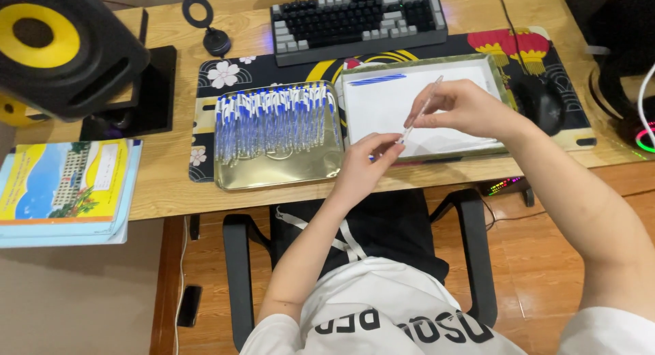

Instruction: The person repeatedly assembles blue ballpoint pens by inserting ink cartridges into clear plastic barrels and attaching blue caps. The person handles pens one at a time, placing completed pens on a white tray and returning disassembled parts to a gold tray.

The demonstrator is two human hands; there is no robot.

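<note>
Clear, slim plastic pen barrel slants upward, pinched at its ends by both hands.

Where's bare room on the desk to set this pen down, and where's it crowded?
Free: most of the white-lined tray, bare below the blue pens at its top left, though both hands hover over it; also the wood strip between the books and the metal tray. Crowded: the metal tray, packed with pens, and the desk's back by the keyboard.
</note>
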